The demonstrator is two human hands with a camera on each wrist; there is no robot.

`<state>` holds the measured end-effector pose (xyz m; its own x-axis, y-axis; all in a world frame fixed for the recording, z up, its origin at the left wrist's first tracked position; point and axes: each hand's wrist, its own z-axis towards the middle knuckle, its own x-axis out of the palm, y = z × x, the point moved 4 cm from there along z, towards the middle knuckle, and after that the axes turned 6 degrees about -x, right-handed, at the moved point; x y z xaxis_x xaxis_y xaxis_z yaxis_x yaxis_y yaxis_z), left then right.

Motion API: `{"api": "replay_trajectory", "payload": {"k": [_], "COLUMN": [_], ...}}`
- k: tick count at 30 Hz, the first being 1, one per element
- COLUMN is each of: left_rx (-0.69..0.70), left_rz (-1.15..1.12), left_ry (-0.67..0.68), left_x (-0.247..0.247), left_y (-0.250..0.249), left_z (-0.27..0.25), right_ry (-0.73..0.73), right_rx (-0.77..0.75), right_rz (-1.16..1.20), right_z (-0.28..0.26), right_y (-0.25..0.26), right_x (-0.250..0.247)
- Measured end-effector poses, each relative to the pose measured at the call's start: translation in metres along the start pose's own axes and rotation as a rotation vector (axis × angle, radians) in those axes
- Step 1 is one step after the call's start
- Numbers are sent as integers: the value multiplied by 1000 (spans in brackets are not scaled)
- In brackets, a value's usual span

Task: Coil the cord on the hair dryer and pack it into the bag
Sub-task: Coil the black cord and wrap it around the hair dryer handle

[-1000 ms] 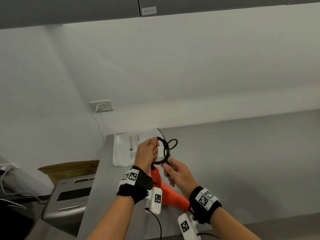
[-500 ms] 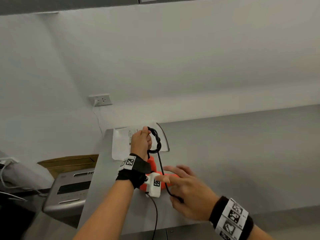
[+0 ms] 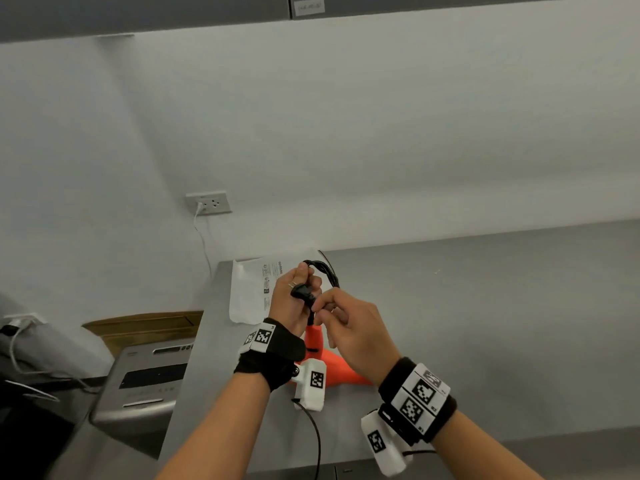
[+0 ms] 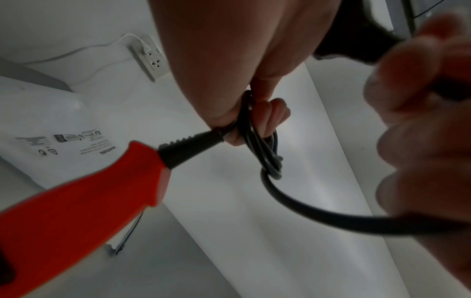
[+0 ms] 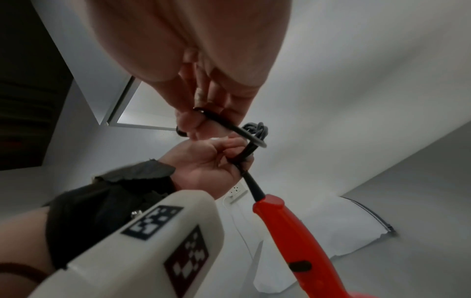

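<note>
Left hand: my left hand [image 3: 294,299] clenches the black coiled cord [image 3: 327,273] above the hair dryer.
Right hand: my right hand [image 3: 349,327] pinches the cord's plug end [image 3: 301,292], touching my left hand.
Hair dryer: the orange hair dryer [image 3: 322,358] stands on the grey counter [image 3: 485,323], handle up, under both hands.
Bag: the white bag [image 3: 249,292] lies flat just behind the hair dryer.

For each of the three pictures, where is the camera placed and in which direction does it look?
Head: worn high, looking forward and down at the counter; both forearms, left hand, right hand.
Left wrist: under the left palm, looking along the fingers at the cord coil and the orange hair dryer.
Right wrist: under the right palm, facing the left hand.
All three share the cord and dryer.
</note>
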<state>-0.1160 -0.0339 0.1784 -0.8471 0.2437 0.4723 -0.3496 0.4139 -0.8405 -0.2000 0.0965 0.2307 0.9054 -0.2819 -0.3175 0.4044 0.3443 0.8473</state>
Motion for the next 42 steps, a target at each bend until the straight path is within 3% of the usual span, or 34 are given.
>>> {"api": "replay_trajectory", "payload": {"k": [7, 15, 20, 22, 26, 29, 33, 37, 40, 42], "left_rx": [54, 40, -34, -7, 20, -9, -38, 58, 195, 268], "left_rz": [69, 165, 116, 132, 115, 118, 5, 140, 265, 207], "left_ry": [-97, -1, 190, 179, 102, 135, 6, -111, -156, -160], "left_x": [-1, 12, 24, 21, 7, 11, -5, -43, -47, -39], "left_y": [-8, -4, -2, -7, -8, -5, -14, -34, -47, -52], "left_z": [-7, -14, -25, -23, -17, -21, -14, -7, -11, -18], "right_ry": [-178, -181, -109, -92, -201, -36, -77, -136, -216, -252], "right_rx": [89, 157, 188, 184, 256, 357, 377, 441, 519, 537], "right_rz": [-48, -149, -141, -139, -306, -61, 396, 448, 439, 371], "right_z": [6, 10, 26, 29, 36, 46, 46, 39, 37, 38], "right_y": [-19, -27, -31, -30, -46, -60, -61, -64, -68, -69], "right_x": [0, 3, 4, -1, -26, -23, -22, -33, -35, -34]}}
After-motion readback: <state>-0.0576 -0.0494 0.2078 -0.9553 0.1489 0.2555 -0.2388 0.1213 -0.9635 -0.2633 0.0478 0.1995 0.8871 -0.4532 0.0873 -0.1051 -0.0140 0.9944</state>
